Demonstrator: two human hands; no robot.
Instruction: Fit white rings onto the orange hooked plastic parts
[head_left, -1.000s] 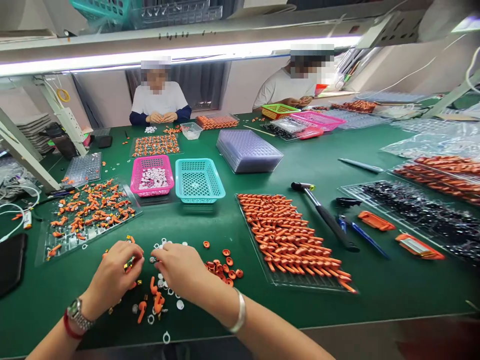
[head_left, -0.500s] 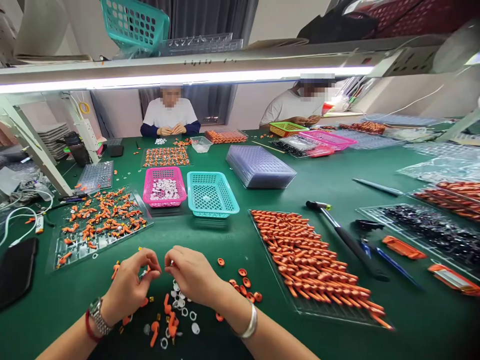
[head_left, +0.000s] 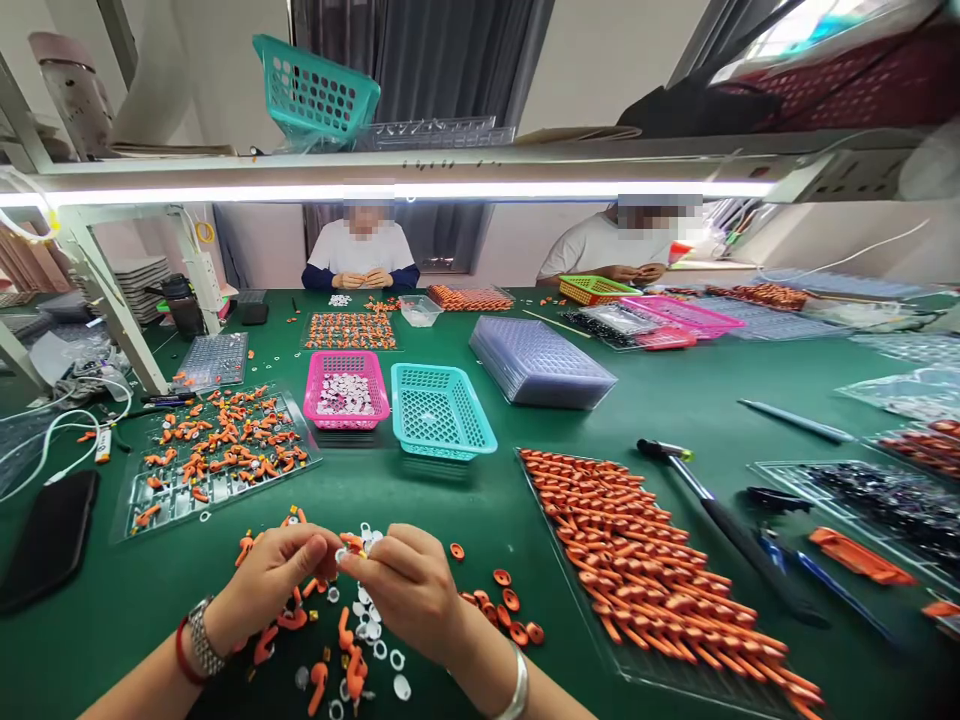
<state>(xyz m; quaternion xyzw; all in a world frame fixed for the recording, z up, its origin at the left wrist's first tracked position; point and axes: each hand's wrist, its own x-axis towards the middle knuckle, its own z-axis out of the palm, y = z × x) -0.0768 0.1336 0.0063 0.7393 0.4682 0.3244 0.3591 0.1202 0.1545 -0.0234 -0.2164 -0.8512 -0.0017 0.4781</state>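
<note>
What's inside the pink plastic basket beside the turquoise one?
The pink, rectangular plastic basket holds a heap of small, flat white pieces. They cover part of its floor, so I can't see underneath.

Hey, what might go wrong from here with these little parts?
The small orange part pinched by the right hand might slip and get lost among the loose white discs nearby. The right hand could also brush the orange caps lying loose beside its wrist, scattering them.

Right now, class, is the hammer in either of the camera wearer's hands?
No: the hammer lies on the green table, apart from both the left hand and the right hand.
</note>
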